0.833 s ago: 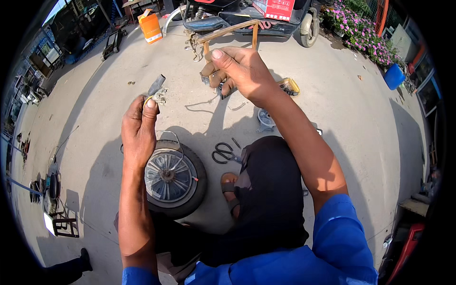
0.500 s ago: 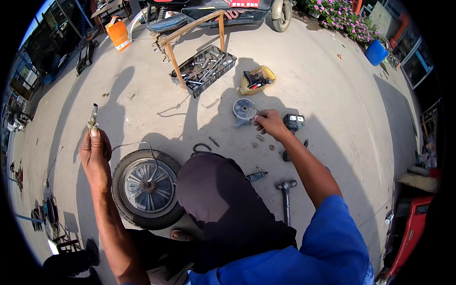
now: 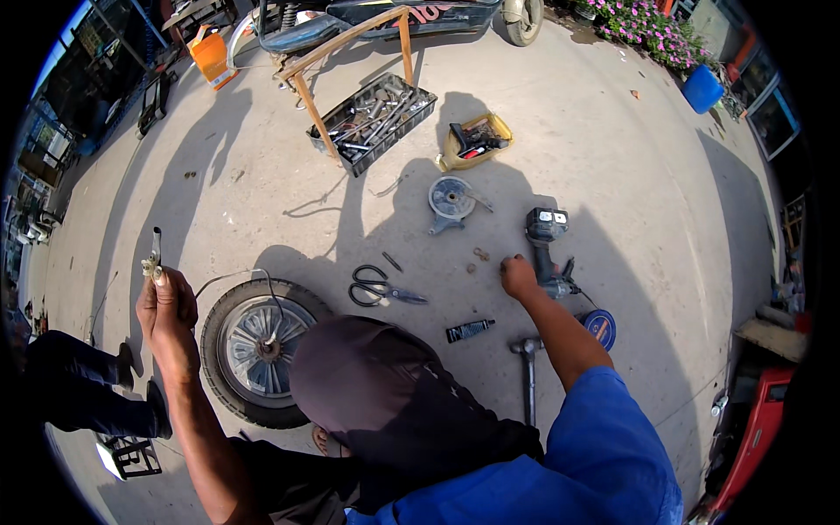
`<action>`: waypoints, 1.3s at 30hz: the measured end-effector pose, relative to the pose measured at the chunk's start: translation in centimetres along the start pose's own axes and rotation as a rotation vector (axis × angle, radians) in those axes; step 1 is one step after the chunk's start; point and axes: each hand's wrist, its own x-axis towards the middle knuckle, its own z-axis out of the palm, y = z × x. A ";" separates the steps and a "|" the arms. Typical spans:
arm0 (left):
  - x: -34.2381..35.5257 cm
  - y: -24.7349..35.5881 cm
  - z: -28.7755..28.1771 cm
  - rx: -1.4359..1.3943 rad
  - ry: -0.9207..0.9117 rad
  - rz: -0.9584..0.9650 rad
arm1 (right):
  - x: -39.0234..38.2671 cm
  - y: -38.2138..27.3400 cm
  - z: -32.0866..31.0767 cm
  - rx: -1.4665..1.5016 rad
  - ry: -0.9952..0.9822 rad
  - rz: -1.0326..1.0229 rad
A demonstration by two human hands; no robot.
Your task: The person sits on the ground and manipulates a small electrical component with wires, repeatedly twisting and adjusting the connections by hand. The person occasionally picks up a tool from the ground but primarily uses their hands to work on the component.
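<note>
My left hand (image 3: 171, 311) pinches a small pale connector with a dark sleeve (image 3: 152, 261), held up left of a wheel with a finned hub (image 3: 227, 376) and a cable. My right hand (image 3: 518, 276) has curled fingers over the floor beside a cordless power tool (image 3: 546, 229); whether they hold anything is unclear. Small brownish metal pieces (image 3: 480, 254) lie near those fingers. Around them are scissors (image 3: 382, 291), a dark tube (image 3: 469, 330), a hammer-like metal tool (image 3: 528, 376), a blue round roll (image 3: 598, 329) and a metal brake plate (image 3: 451, 199).
Beyond lie a black tool crate (image 3: 372, 127) with a wooden handle, a yellow cut-down container (image 3: 477, 140), an orange box (image 3: 213, 57), a scooter (image 3: 376, 22) and a blue jerrycan (image 3: 703, 87). Another person's legs (image 3: 96, 394) are at lower left; a red cabinet (image 3: 752, 437) at lower right.
My right hand has come down from the upper middle to the floor by the power tool. My left hand has moved left with the connector. The other person's legs show farther in.
</note>
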 end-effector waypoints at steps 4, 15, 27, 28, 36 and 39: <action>0.3 -0.5 0.2 0.009 -0.013 0.000 | -0.4 -1.0 -1.1 -0.027 -0.027 0.001; 0.8 -0.9 1.6 0.012 -0.012 -0.026 | 0.3 0.4 -0.5 0.385 0.071 0.195; 0.9 -1.5 1.3 -0.006 -0.035 -0.034 | 2.4 -2.2 -3.1 1.590 -0.073 0.714; 0.8 -1.4 1.2 -0.006 -0.039 -0.032 | 2.7 -2.2 -3.1 1.639 -0.074 0.718; 0.6 -1.2 1.4 -0.006 -0.033 -0.053 | 4.0 -3.7 -3.0 1.422 -0.143 0.598; 0.5 -1.2 1.5 -0.006 -0.050 -0.036 | 4.2 -4.3 -3.0 1.286 -0.121 0.531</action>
